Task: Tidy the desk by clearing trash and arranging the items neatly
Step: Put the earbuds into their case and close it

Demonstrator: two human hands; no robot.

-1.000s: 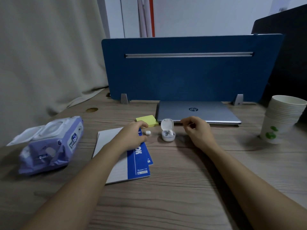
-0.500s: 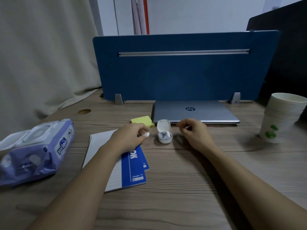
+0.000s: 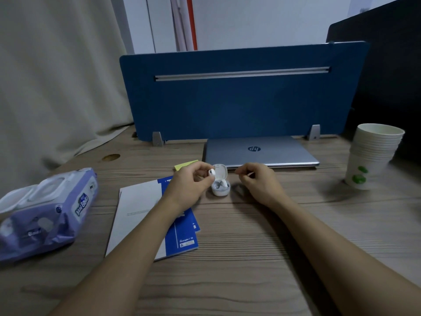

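A white earbud case [image 3: 220, 187] stands open on the desk in front of the laptop, with one earbud seated in it. My left hand [image 3: 190, 183] pinches a second white earbud [image 3: 211, 172] just above and left of the case. My right hand [image 3: 257, 180] hovers to the right of the case, fingers curled, holding nothing I can see. Under my left forearm lies a blue and white notebook [image 3: 141, 210]. A yellow sticky-note pad [image 3: 184, 165] peeks out behind my left hand.
A closed silver laptop [image 3: 262, 151] lies against the blue desk divider [image 3: 241, 94]. A stack of paper cups [image 3: 371, 156] stands at the right. A purple wet-wipes pack [image 3: 45, 213] lies at the left, its lid flipped up. A curtain hangs on the left.
My left hand picked the loose earbud up from the desk and lifted it towards the open case. My right hand stayed beside the case.
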